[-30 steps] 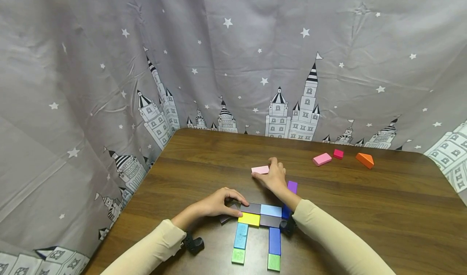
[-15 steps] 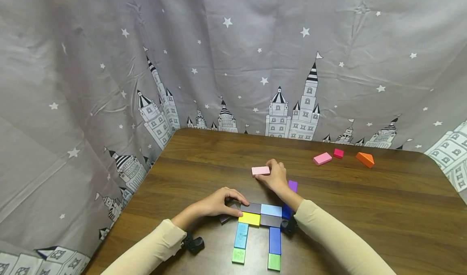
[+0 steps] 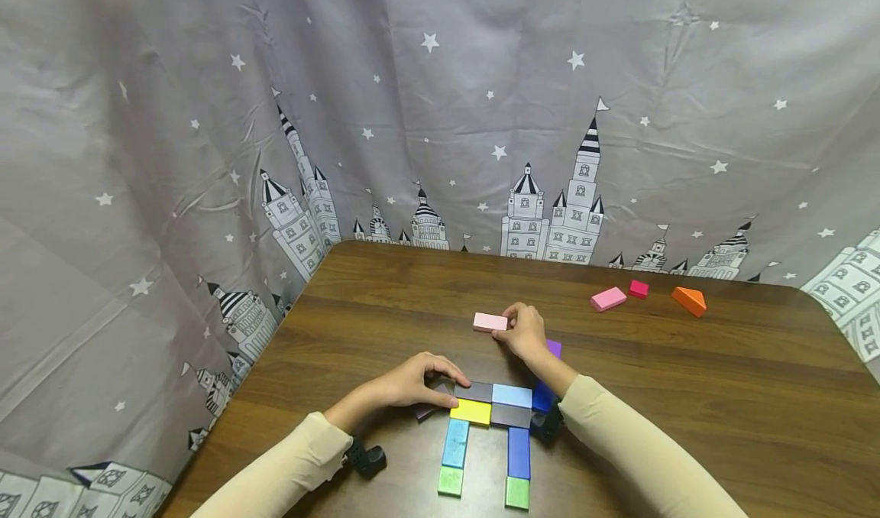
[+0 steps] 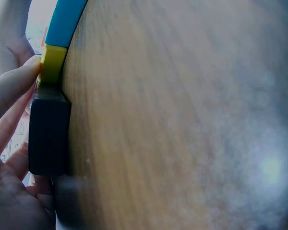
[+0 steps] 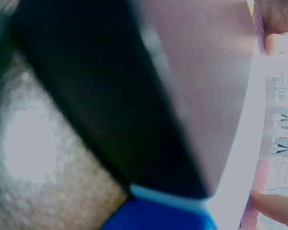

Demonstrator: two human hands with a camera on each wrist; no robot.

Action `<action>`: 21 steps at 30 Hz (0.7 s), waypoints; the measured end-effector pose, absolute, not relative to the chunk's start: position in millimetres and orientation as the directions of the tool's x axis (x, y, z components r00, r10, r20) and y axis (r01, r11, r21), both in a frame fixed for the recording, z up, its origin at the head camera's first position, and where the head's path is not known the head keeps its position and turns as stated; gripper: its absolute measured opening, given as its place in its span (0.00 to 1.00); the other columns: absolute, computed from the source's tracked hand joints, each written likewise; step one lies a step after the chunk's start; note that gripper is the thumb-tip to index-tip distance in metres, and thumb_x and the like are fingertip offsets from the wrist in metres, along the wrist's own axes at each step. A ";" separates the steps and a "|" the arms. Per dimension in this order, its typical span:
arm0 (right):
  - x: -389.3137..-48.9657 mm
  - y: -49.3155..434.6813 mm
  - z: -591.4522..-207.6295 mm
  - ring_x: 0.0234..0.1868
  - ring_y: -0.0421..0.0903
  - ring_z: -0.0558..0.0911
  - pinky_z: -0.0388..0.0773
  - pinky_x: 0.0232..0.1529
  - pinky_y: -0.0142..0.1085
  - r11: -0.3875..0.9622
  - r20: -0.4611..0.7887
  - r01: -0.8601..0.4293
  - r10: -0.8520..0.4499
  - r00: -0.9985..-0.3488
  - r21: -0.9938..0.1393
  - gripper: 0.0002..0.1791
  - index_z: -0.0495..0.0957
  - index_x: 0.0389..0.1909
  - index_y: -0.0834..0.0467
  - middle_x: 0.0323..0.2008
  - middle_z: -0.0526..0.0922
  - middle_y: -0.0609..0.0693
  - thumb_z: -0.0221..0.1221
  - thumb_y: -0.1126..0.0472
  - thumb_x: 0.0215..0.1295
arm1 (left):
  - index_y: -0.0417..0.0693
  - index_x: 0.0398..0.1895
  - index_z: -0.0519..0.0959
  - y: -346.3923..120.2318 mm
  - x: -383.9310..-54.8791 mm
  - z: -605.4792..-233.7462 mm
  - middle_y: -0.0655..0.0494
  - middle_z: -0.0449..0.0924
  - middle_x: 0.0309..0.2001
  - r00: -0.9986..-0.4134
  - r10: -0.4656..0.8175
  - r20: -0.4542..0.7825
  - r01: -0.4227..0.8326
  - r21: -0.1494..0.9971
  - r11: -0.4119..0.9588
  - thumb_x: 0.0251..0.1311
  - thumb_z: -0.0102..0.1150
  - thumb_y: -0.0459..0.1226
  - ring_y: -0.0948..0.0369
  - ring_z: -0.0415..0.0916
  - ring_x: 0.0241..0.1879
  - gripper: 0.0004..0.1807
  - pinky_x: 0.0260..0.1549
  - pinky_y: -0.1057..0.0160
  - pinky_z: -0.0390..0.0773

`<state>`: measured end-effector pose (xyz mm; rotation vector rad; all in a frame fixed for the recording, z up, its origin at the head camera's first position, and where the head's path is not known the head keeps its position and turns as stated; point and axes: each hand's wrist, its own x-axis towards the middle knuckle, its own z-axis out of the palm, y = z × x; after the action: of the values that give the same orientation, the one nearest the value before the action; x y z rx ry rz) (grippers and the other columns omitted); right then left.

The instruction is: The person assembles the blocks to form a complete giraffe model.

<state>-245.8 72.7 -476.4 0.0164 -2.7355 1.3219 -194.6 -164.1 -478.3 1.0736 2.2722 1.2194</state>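
In the head view my right hand [image 3: 524, 333] pinches the right end of a pale pink block [image 3: 490, 322], above the assembled blocks. A fingertip meets the pink block's edge in the right wrist view. My left hand [image 3: 415, 380] curves over a dark block [image 3: 429, 409] at the left. Its thumb touches the yellow block [image 3: 471, 412], and a fingertip lies at the grey block [image 3: 473, 391]. Beside these lie a light blue block [image 3: 512, 394] and a second grey block [image 3: 512, 416]. Two legs of blue blocks [image 3: 519, 453] end in green blocks [image 3: 450, 481].
A purple block [image 3: 554, 348] and a dark blue block [image 3: 544, 397] lie partly under my right forearm. At the table's back right are another pink block [image 3: 608, 299], a small red block [image 3: 638, 289] and an orange triangle block [image 3: 690, 301]. A patterned curtain [image 3: 440, 121] hangs behind.
My right hand has shifted right along the pink block, its thumb going from the left end to the right end. The left hand and assembled blocks stay put.
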 end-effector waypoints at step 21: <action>-248.0 93.7 -460.7 0.22 0.39 0.75 0.70 0.24 0.29 0.544 -0.026 0.039 0.031 -0.999 -0.838 0.15 0.84 0.30 0.68 0.20 0.82 0.50 0.78 0.70 0.40 | 0.46 0.50 0.86 -164.0 -194.5 -477.0 0.58 0.84 0.50 -0.663 0.747 0.035 0.450 0.817 0.361 0.58 0.72 0.38 0.62 0.76 0.54 0.16 0.58 0.61 0.70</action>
<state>-248.0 93.7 -460.7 -0.0631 -2.7673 1.5027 -194.5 -164.0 -477.0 1.0523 2.2850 1.2080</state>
